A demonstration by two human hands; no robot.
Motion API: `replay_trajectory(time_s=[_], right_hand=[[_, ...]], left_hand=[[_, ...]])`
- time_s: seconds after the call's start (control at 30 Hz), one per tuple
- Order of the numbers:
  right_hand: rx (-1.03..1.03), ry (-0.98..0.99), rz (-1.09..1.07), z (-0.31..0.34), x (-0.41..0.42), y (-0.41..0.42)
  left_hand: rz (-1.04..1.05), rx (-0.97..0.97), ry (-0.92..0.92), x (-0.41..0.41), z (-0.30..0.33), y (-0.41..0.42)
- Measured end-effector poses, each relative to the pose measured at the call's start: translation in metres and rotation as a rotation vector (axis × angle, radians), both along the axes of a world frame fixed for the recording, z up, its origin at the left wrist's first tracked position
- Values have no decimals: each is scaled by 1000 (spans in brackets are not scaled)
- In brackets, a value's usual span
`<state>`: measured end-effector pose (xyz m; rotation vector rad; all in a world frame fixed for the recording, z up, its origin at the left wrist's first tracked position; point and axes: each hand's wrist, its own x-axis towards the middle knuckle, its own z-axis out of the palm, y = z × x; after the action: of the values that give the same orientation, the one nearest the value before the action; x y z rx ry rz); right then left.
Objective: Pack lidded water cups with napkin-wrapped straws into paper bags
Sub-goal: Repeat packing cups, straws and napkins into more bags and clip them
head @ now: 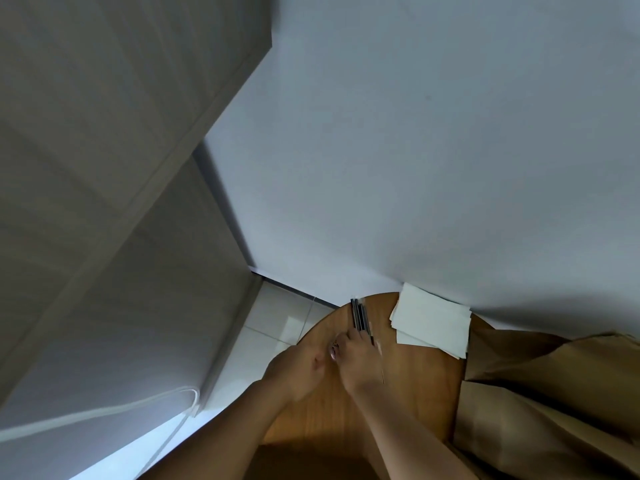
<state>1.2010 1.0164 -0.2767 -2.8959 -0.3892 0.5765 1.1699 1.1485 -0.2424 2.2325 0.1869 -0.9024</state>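
In the head view, low in the frame, our right hand (pixel 360 358) pinches the dark straws (pixel 360 315) on the wooden table (pixel 426 382). Our left hand (pixel 301 367) beside it curls; we cannot tell its grip. White napkins (pixel 433 323) lie right; paper bags (pixel 540 393) lower right.

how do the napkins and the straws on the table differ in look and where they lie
The napkins are white, flat, square sheets in a loose stack; the straws are dark, thin sticks in a bunch. The napkins lie untouched by the wall, next to the paper bags; the straws lie near the table's left edge, at the right hand's fingertips. Both rest on the table.
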Motion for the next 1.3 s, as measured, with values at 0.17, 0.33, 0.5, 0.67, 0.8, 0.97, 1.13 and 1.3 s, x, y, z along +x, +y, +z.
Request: replay_trajectory(time_s=[0.17, 0.33, 0.5, 0.67, 0.8, 0.97, 1.13, 1.3], right_hand=[[27, 0, 19, 4, 1, 1], [87, 6, 29, -5, 2, -3], [66, 84, 26, -3, 7, -7], [135, 124, -91, -2, 5, -11], [387, 138, -307, 15, -4, -13], [843, 336, -567, 84, -24, -20], [960, 301, -512, 170, -73, -42], [953, 234, -429, 221, -134, -60]], left_hand=[[-38, 22, -22, -1, 3, 0], [-53, 39, -27, 1, 3, 1], [-41, 40, -19, 4, 4, 1], [-67, 54, -51, 2, 12, 0], [-56, 31, -89, -7, 28, -2], [-34, -14, -184, -27, 66, -9], [40, -30, -268, -58, 115, -3], [39, -6, -364, -110, 167, -1]])
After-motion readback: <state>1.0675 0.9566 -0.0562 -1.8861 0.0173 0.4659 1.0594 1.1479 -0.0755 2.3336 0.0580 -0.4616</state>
